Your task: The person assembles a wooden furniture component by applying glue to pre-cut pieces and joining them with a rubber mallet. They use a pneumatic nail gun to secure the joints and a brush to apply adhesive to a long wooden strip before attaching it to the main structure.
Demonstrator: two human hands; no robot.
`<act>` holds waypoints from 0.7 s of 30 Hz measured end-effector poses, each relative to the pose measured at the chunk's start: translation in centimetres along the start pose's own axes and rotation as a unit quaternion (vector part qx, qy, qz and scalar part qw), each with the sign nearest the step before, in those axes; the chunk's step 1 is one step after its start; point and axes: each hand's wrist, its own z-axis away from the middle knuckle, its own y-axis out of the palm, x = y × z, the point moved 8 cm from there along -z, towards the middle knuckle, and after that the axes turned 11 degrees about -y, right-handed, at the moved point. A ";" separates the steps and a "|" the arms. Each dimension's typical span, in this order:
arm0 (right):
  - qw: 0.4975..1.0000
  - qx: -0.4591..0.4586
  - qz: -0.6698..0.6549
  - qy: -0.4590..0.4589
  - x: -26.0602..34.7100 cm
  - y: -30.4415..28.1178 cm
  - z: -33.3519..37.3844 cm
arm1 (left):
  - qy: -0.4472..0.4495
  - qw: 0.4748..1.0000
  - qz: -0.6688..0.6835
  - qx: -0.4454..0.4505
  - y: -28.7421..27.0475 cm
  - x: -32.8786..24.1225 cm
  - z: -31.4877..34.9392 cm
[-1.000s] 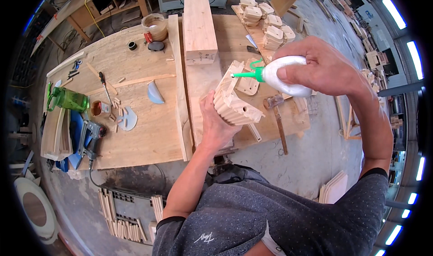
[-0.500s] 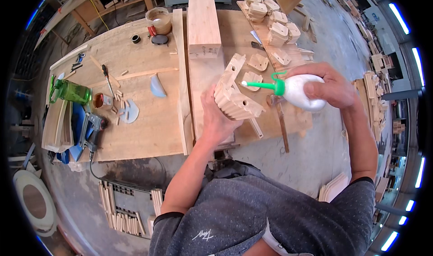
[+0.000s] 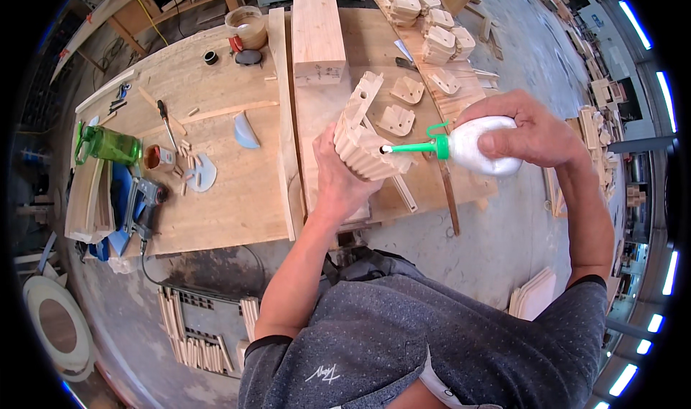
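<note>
My left hand (image 3: 338, 175) is closed round a carved wooden piece (image 3: 358, 146) with a ribbed outer side and round holes in its end faces, held up above the bench. In my right hand (image 3: 529, 132) is a white squeeze bottle (image 3: 482, 146) of glue with a long green nozzle (image 3: 416, 147). The bottle lies sideways, and the nozzle's white-tipped end is at the lower hole of the wooden piece. Whether the tip enters the hole I cannot tell. Two small wooden blocks (image 3: 396, 120) with holes lie on the bench just beyond.
A thick wooden beam (image 3: 317, 42) stretches away across the wooden bench (image 3: 230, 186). Similar blocks are stacked (image 3: 440, 42) at the far right. On the left are a nail gun (image 3: 147, 204), a green jug (image 3: 111, 146), a screwdriver (image 3: 165, 121), a glue tub (image 3: 247, 29) and several dowels (image 3: 186, 150).
The nozzle has moved from beside the wooden piece's upper arm to its lower hole. The wooden piece has shifted slightly left and up in view, still in my left hand.
</note>
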 end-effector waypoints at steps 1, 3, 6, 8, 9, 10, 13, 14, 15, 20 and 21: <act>1.000 0.000 0.009 -0.001 0.4 0.0 0.0 | -0.006 1.000 0.000 0.006 0.1 0.1 -0.1; 1.000 0.001 0.027 0.009 1.0 -0.1 -0.2 | -0.013 1.000 0.011 0.014 0.2 0.2 -0.2; 0.998 0.005 0.059 0.030 2.2 -0.1 -0.5 | -0.008 1.000 0.011 0.006 0.2 0.1 0.0; 0.995 0.011 0.094 0.027 3.5 0.1 -0.9 | -0.005 1.000 0.002 0.001 0.2 0.1 0.2; 0.992 0.018 0.119 0.035 4.1 0.2 -1.0 | -0.006 1.000 -0.005 0.003 0.3 0.1 0.4; 0.988 0.026 0.148 0.042 4.8 0.3 -1.2 | -0.007 1.000 -0.012 0.004 0.3 0.2 0.4; 0.973 0.043 0.220 0.063 6.7 0.8 -1.8 | -0.008 1.000 -0.008 0.011 0.5 0.4 0.4; 0.967 0.046 0.242 0.071 7.3 1.0 -2.0 | -0.005 1.000 -0.008 0.009 0.5 0.4 0.4; 0.960 0.055 0.269 0.061 8.0 1.3 -2.3 | -0.002 1.000 -0.009 0.008 0.5 0.3 0.4; 0.926 0.073 0.367 0.038 9.7 2.0 -2.7 | -0.010 0.999 -0.030 0.013 0.5 0.1 0.4; 0.927 0.080 0.363 0.046 9.3 2.1 -2.6 | -0.025 0.999 -0.026 0.019 0.6 0.2 0.4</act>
